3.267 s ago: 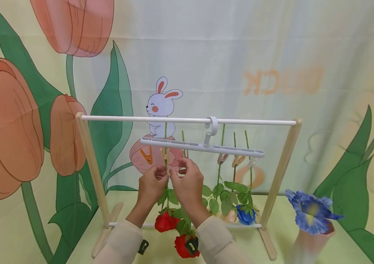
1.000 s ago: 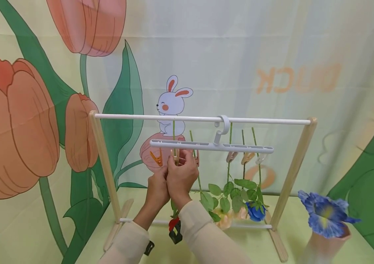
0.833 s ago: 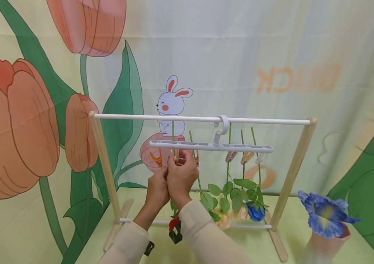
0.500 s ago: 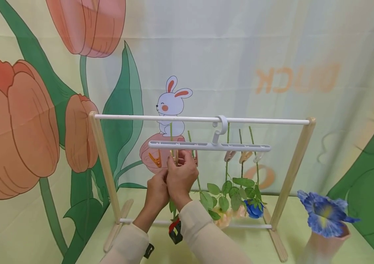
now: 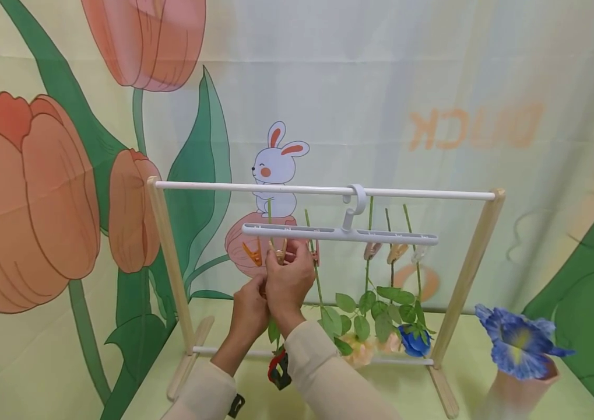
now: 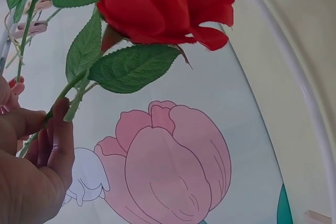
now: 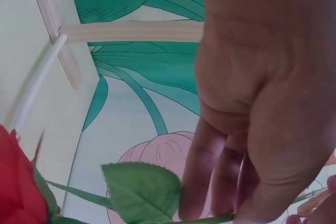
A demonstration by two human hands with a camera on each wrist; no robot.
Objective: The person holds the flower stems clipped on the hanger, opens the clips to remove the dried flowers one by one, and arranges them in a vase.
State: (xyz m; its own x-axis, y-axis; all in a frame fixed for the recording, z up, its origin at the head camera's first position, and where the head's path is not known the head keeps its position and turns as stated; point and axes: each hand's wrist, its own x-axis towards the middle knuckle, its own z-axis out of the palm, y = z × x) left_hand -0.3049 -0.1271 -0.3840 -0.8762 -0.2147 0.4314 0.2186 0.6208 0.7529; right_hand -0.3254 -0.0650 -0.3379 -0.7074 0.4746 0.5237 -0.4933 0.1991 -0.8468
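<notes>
A red rose (image 6: 152, 3) hangs head down, with its stem (image 5: 270, 219) rising behind the grey clip hanger (image 5: 317, 233). My left hand (image 5: 249, 306) pinches this stem below the clips, clearest in the left wrist view. Just above it, my right hand (image 5: 291, 280) squeezes a beige clip (image 5: 280, 253), whose prongs stand spread. The stem top stands just left of that clip. In the head view, my right wrist and its black camera mount mostly hide the rose. A large hand covers the right side of the right wrist view, beside a green leaf (image 7: 142, 190).
The hanger hooks over the white rod (image 5: 422, 193) of a wooden stand (image 5: 464, 280). An orange clip (image 5: 252, 254) holds nothing. Other clips hold upside-down flowers, including a blue rose (image 5: 414, 340). A vase (image 5: 517, 391) with a blue flower (image 5: 519, 344) stands right.
My right hand has risen from beside the stem to the beige clip. That clip's prongs have spread, and the stem top has slid left and down from it. The left hand stays low on the stem.
</notes>
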